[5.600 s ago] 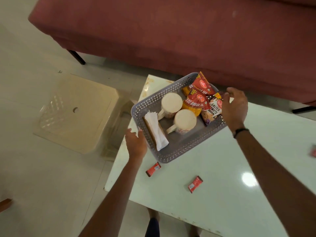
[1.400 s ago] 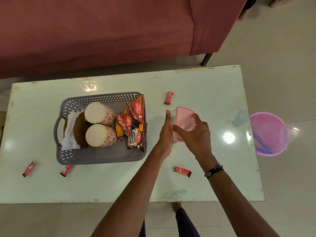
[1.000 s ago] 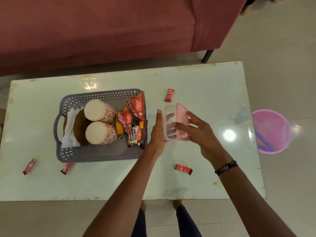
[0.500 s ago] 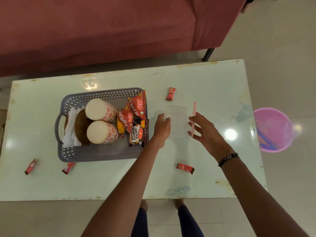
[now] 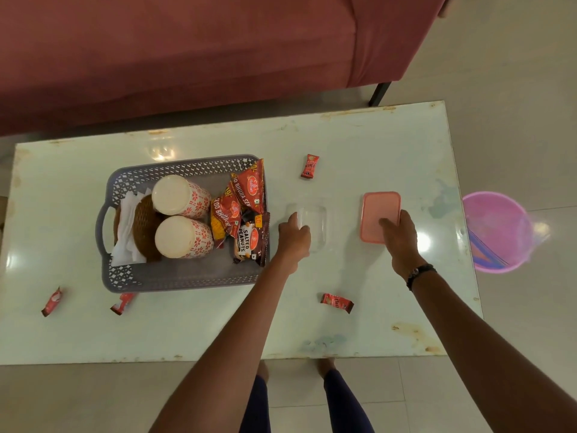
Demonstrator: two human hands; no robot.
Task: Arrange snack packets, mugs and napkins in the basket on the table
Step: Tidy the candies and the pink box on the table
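The grey basket (image 5: 184, 278) sits on the left half of the pale worktop (image 5: 374, 145). Inside it: two patterned mugs (image 5: 181, 198) lying on their sides, one behind the other; white napkins (image 5: 126, 232) with a brown woven holder (image 5: 145, 226) at the left end; red snack packets (image 5: 246, 195) standing at the right end, the front one marked "Salted Peanuts".

The left hand (image 5: 295, 237) grips the near left edge of a clear box (image 5: 313, 226), which stands on the worktop just right of the basket, fingers curled over the rim. The right hand (image 5: 401, 237) rests on a pink lid (image 5: 379, 210) lying flat well apart from the box — fingers straight, pressing its near part.

Four small red sachets lie loose on the worktop: one (image 5: 309, 166) behind the box, one (image 5: 337, 303) in front, two (image 5: 52, 301) near the basket's front left corner. A pink bucket (image 5: 496, 231) stands on the floor to the right.
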